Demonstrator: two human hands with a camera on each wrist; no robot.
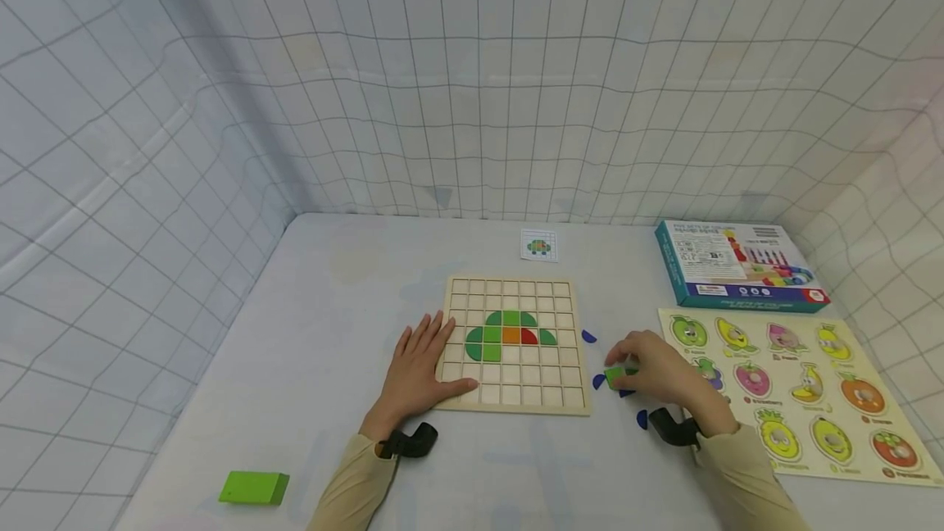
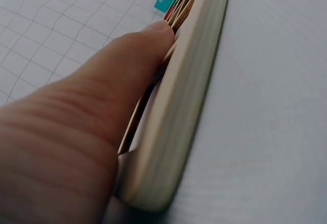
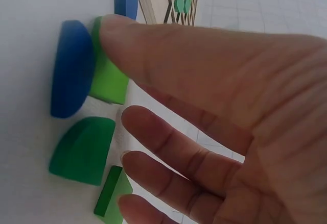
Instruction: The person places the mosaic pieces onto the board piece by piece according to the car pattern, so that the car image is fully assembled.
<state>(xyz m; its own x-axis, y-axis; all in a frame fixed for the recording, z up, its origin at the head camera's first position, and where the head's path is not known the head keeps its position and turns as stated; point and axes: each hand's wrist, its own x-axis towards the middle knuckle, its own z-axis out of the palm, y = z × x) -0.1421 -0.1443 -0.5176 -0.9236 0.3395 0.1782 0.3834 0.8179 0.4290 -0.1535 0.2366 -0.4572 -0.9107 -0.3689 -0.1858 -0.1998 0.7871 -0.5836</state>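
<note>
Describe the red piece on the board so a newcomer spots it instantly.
On the table, find the square wooden grid board, with the left hand at its left edge. Go to the orange square on it, then one cell right. Unlike that square, the red piece has one rounded corner, and it alone on the board is red.

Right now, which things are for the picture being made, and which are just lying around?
Seem part of the job:
wooden grid board
coloured pieces on it
small picture card
light green piece at the right hand
blue pieces

Probably just lying around:
box
fruit board
green block, near left
</note>
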